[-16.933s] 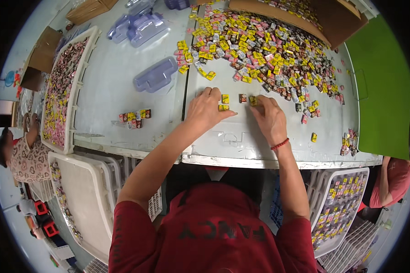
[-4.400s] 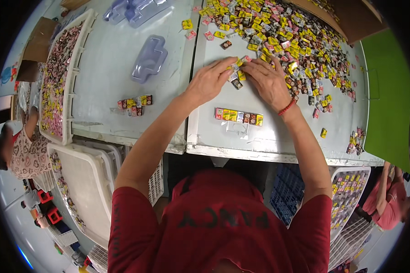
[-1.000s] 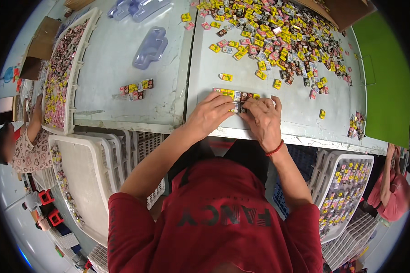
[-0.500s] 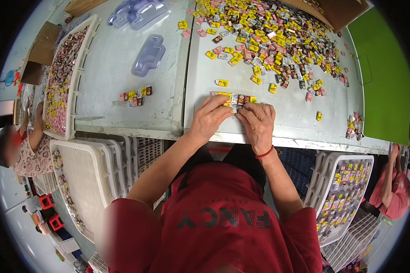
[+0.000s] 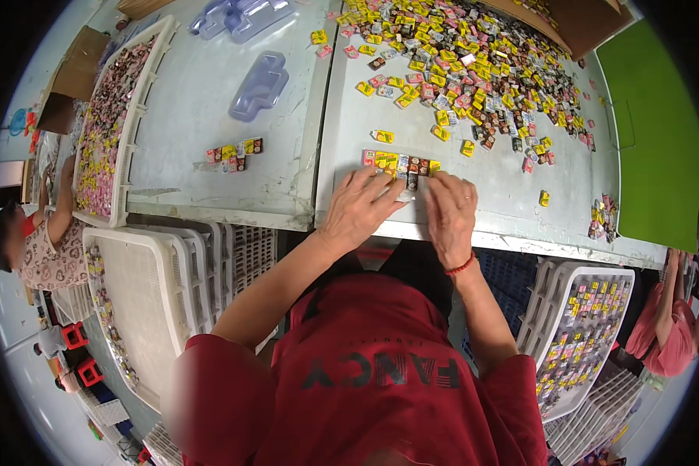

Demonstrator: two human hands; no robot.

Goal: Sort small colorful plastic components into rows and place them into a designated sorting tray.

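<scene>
Near the table's front edge lies a block of small candy-sized boxes (image 5: 402, 164), in yellow, pink, white and dark brown, packed side by side. My left hand (image 5: 359, 208) rests at its lower left, fingers stretched along the boxes and partly covering them. At the lower right end is my right hand (image 5: 450, 211), its fingers bent downward and blurred; whether they grip anything is unclear. A red bracelet circles my right wrist. Just beyond the block sits a single yellow box (image 5: 382, 137).
A large heap of loose small boxes (image 5: 474, 70) spreads across the far table. Left are a small grouped cluster (image 5: 234, 154), clear blue plastic trays (image 5: 259, 87) and a filled white crate (image 5: 136, 116). Stacked crates (image 5: 151, 272) stand below; another holds packs (image 5: 582, 334). Co-workers flank both sides.
My left fingers have straightened from a pinch and slid nearer the front edge. My right hand has shifted slightly right and nearer, uncovering more of the block.
</scene>
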